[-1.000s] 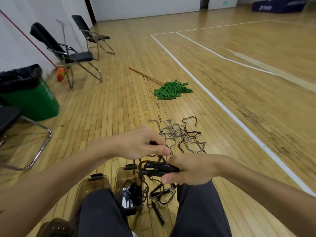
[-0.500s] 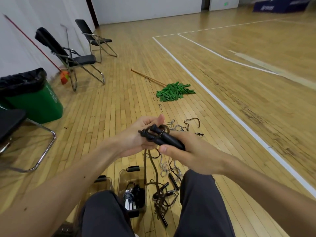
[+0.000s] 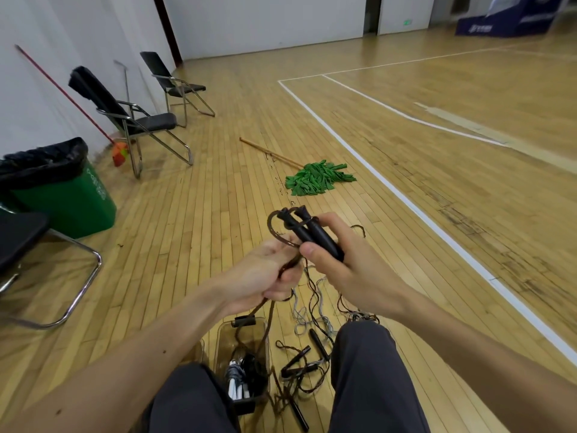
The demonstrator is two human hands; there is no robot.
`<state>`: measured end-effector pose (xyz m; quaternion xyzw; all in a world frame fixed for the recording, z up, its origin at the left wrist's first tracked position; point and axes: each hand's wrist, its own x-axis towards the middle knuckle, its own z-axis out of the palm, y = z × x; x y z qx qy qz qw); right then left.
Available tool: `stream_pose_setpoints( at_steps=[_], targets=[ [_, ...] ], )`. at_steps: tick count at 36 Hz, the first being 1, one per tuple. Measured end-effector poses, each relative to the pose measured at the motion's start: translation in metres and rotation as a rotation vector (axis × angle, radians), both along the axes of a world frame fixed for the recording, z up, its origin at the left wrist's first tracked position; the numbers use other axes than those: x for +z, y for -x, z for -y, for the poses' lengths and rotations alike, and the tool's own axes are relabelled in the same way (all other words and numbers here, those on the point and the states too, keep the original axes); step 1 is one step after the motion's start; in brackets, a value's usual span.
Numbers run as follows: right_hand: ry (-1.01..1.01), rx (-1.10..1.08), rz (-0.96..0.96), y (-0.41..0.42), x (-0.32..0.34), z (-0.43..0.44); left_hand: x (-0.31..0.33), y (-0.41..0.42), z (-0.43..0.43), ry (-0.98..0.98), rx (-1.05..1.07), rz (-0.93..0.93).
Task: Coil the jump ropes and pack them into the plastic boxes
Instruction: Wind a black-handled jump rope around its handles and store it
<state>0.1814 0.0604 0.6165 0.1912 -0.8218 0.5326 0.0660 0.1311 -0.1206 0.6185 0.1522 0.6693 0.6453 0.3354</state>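
My right hand [image 3: 346,260] grips the two black handles [image 3: 312,234] of a jump rope, held side by side and pointing up and away. Its brown cord [image 3: 272,228] loops out from the handle tops and runs down through my left hand [image 3: 265,273], whose fingers curl round it. The cord hangs from there toward a clear plastic box [image 3: 231,339] on the floor between my knees, which holds coiled ropes with white and black handles. More loose ropes [image 3: 315,310] lie tangled on the floor just beyond and right of the box.
A green mop [image 3: 315,179] with a wooden pole lies on the wooden floor ahead. A green bin [image 3: 62,198] with a black liner stands at left, near folding chairs [image 3: 131,117] and a red broom. A chair frame [image 3: 78,292] is close on my left.
Both hands have risen from just above the box to chest height. The handles moved from lying level to pointing up, and my left hand shifted onto the cord below them.
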Motion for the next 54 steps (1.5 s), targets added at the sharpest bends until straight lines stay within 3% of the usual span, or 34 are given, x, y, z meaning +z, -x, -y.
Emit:
stream_pose_setpoints(
  at_steps=[10,15,19,24,28,32,35,42,54],
  targets=[
    [-0.05,-0.214,0.013,0.021,-0.005,-0.024,-0.003,-0.009,0.01,0.307,-0.036,-0.218],
    [-0.28,-0.247,0.147,0.029,-0.022,-0.034,-0.006,-0.014,0.016,0.727,-0.156,-0.784],
    [-0.466,-0.208,0.204,0.03,-0.028,-0.033,0.012,-0.016,0.017,1.054,-0.29,-1.087],
    [-0.71,-0.006,0.289,0.025,-0.028,-0.019,0.037,-0.009,0.014,1.106,-0.445,-1.376],
    [-0.757,0.18,0.277,0.013,-0.019,-0.009,0.047,-0.002,0.012,0.987,-0.461,-1.478],
    [-0.718,0.32,0.204,0.001,-0.007,-0.001,0.055,0.005,0.01,0.856,-0.409,-1.388],
    [-0.567,0.38,0.154,-0.004,0.0,-0.003,0.057,0.01,0.015,0.66,-0.341,-1.161],
    [-0.251,0.261,-0.001,-0.005,0.019,-0.01,0.062,0.012,0.018,0.312,-0.159,-0.764],
    [-0.121,0.016,-0.114,0.003,0.029,-0.004,0.058,0.014,0.009,0.262,0.025,-0.628]
  ],
)
